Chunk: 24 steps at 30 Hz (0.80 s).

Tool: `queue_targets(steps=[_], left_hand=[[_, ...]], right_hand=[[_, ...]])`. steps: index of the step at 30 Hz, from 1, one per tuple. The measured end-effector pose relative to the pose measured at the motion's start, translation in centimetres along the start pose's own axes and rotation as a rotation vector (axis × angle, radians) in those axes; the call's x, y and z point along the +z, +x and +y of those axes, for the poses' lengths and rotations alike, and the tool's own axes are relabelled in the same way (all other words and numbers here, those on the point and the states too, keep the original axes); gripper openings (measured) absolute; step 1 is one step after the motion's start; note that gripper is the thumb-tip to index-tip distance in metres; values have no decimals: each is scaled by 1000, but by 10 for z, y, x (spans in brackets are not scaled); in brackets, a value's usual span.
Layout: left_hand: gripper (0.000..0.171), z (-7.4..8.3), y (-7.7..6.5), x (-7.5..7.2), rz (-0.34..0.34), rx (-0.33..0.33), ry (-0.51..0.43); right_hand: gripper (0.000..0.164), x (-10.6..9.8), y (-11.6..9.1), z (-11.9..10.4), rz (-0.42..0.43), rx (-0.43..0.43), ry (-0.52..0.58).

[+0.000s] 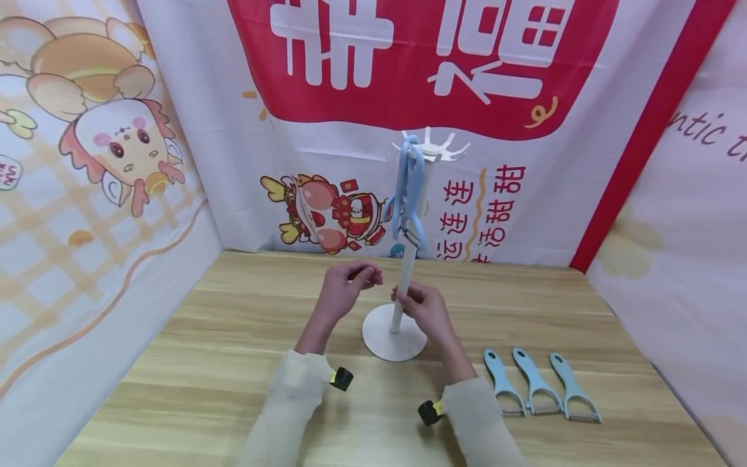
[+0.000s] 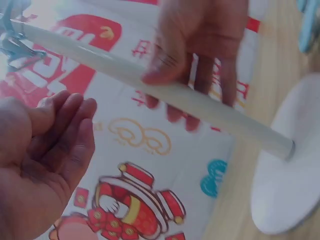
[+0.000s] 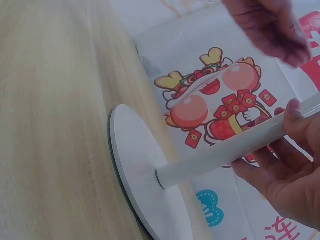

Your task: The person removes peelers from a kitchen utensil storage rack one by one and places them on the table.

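Observation:
A white stand with a round base (image 1: 382, 344), an upright pole (image 2: 120, 70) and a crown of hooks (image 1: 446, 152) rises from the table. Light blue peelers (image 1: 415, 188) hang from its hooks; they overlap, so their number is hard to tell. My right hand (image 1: 425, 308) grips the pole low down, thumb on one side and fingers (image 3: 280, 172) round the other. To the pole's left, apart from it, my left hand (image 1: 344, 288) hovers with loosely curled fingers (image 2: 70, 120) and nothing in them.
Three light blue peelers (image 1: 531, 379) lie side by side on the wooden table (image 1: 233, 363), right of my right forearm. Printed cloth (image 1: 216, 162) hangs behind the table and along both sides.

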State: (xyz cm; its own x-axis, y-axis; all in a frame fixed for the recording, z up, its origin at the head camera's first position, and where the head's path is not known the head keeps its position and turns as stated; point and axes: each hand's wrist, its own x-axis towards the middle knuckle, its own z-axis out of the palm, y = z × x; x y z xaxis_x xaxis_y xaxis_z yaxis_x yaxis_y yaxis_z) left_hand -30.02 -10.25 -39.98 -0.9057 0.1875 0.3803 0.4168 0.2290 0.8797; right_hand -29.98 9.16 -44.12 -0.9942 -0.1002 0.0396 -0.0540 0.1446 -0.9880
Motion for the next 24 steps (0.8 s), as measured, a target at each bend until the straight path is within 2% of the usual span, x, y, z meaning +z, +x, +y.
queue_targets(steps=[5,11,15,19,24], left_hand=[[30,25,-3,0,47,73,-93],[20,74,-3,-5,134,254,-109],[18,103,0,-10,151,352,-100],[24,124,5,-8,134,374,-62],[30,138,10,-2,130,358,-9]], right_hand=[[20,1,0,-3,13,24,-18],[19,1,0,-5,26,48,-6],[16,0,1,-5,33,56,7],[17,1,2,-4,19,56,7],[18,2,1,-4,14,62,8]])
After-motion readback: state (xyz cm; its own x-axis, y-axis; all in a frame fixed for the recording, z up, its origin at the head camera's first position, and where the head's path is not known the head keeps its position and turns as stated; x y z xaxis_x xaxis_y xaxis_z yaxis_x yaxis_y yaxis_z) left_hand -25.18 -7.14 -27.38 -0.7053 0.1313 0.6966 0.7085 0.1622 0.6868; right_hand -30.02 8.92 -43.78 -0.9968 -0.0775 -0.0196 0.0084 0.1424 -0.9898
